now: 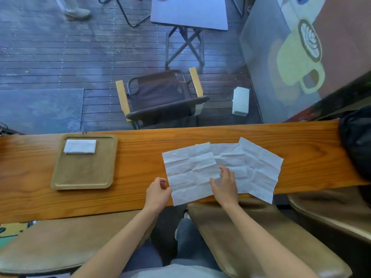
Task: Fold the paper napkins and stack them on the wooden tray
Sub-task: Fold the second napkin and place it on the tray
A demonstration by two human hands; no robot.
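On the far left of the wooden counter (130,199) the wooden tray (60,173) is sitting with one folded napkin (80,146) lying flat in its far end; that is the pile you are building on, so match its size and shape.

Moving right, your left hand (157,194) is pinching the near left edge of the front open napkin (190,167), thumb and fingers closing on the paper where it is reaching the counter's near edge. Your right hand (225,186) is resting on the same sheet's right side with fingers spread and fairly straight, holding nothing, only pressing down.

Two more open napkins (259,169) are lying further right, overlapped by the front one, so be lifting only the top sheet as you fold.

The sheet is showing its old creases; you are best following them. Keep the right hand pinning the paper while the left is carrying its edge over, line the corners up before pressing, then run your fingers along the fold. Thin paper tears and slides easily, so be pulling gently.
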